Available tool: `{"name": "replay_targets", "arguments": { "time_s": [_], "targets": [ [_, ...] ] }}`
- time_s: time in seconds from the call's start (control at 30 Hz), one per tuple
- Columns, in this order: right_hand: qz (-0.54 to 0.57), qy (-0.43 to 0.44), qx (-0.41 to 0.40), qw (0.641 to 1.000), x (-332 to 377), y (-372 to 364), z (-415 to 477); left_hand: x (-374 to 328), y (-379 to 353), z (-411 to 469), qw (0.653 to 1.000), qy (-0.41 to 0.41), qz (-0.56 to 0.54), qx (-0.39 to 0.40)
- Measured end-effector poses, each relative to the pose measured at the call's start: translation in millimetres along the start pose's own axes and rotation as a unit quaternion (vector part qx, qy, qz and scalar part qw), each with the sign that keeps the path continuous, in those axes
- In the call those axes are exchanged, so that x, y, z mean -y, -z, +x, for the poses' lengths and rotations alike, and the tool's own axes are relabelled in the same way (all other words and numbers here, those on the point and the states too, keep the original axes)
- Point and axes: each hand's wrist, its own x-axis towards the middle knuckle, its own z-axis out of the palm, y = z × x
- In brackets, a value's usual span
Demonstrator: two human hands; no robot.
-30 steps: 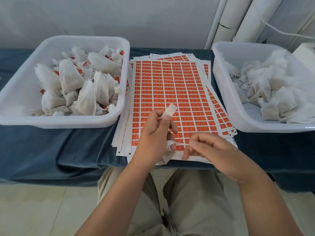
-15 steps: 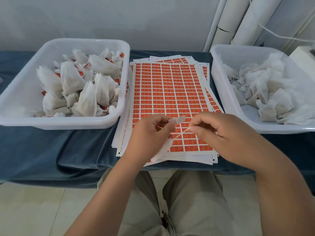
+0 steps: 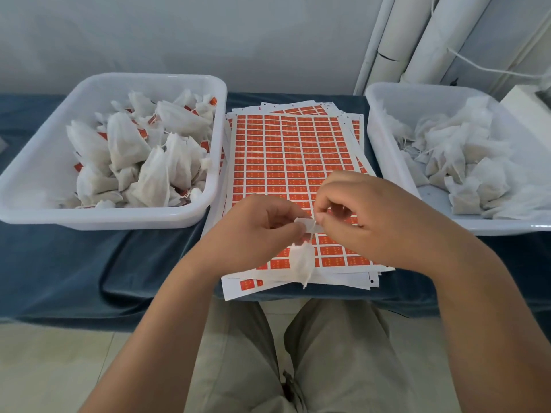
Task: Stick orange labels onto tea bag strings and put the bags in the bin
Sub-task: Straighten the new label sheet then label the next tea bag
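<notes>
A stack of orange label sheets lies in the middle of the blue-covered table. Over its near end my left hand pinches a small white label piece, and a white tea bag hangs below my fingers. My right hand meets the left, its fingertips closed on the bag's thin string at the label. The white bin on the left holds several tea bags with orange labels. Another white bin on the right holds several bags without labels.
White pipes run up the wall at the back right, with a white cable beside them. The blue table cloth hangs over the near edge. My knees in khaki trousers are below the table.
My right hand has moved up and left with the string until its fingertips meet my left hand at the label piece. The tea bag now hangs in view below my left fingers.
</notes>
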Motion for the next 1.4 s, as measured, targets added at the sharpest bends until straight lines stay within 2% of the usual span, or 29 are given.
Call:
{"name": "replay_targets", "arguments": {
  "time_s": [0.43,0.77,0.87,0.93,1.03,1.1,1.2,1.4],
  "targets": [
    [0.046,-0.020,-0.008,0.999,-11,-8,5,4,-2,0,0.999,-0.015,0.034,0.025],
    [0.062,-0.047,-0.066,0.995,-18,-22,8,12,-3,-3,0.996,-0.054,-0.012,0.066],
    [0.071,-0.050,-0.072,0.994,-19,-24,6,23,-7,-2,0.990,-0.045,-0.093,0.100],
    [0.093,-0.049,-0.080,0.991,-17,-23,5,26,-10,0,0.971,0.021,-0.221,0.084],
    [0.117,-0.048,-0.097,0.987,-12,-23,2,33,-21,1,0.903,0.064,-0.423,0.039],
    [0.117,-0.047,-0.106,0.986,-10,-25,2,36,-26,-1,0.863,0.073,-0.498,0.035],
    [0.102,-0.042,-0.097,0.989,-10,-27,2,36,-25,0,0.829,0.119,-0.544,0.048],
    [0.093,-0.009,-0.079,0.992,-7,-26,1,37,-16,-1,0.824,0.160,-0.537,0.088]
  ]
}}
